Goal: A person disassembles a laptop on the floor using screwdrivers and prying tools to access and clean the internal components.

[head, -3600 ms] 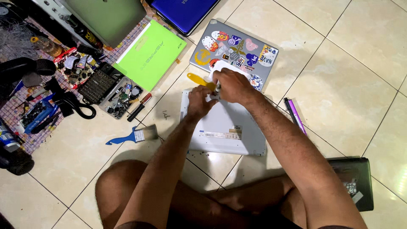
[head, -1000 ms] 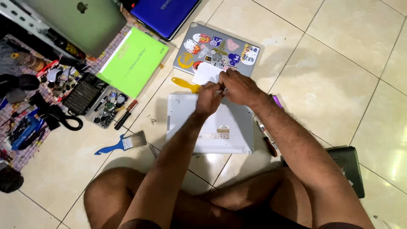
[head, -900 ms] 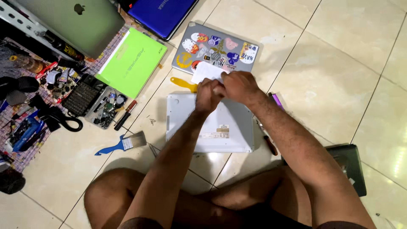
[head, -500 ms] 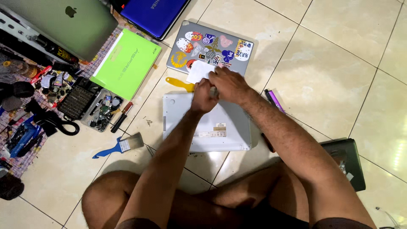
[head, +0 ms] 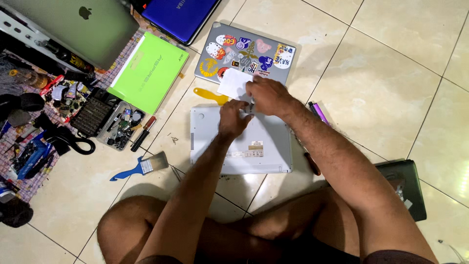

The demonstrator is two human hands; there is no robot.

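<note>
A white laptop lies bottom-up on the tiled floor in front of my crossed legs. My left hand rests on its far edge with the fingers curled over the rim. Just beyond it, my right hand pinches a small dark screwdriver whose tip points down at that same edge. The two hands almost touch. A white sheet lies under my right fingers, and a yellow pry tool sits to its left.
A sticker-covered grey laptop lies beyond the hands, with green, blue and silver laptops to the left. A bit set, a red-tipped screwdriver and a blue brush lie left; a purple pen and a dark device right.
Both hands stay together at the white laptop's far edge with only small finger shifts. My head has moved, so the whole scene sits slightly differently in view.
</note>
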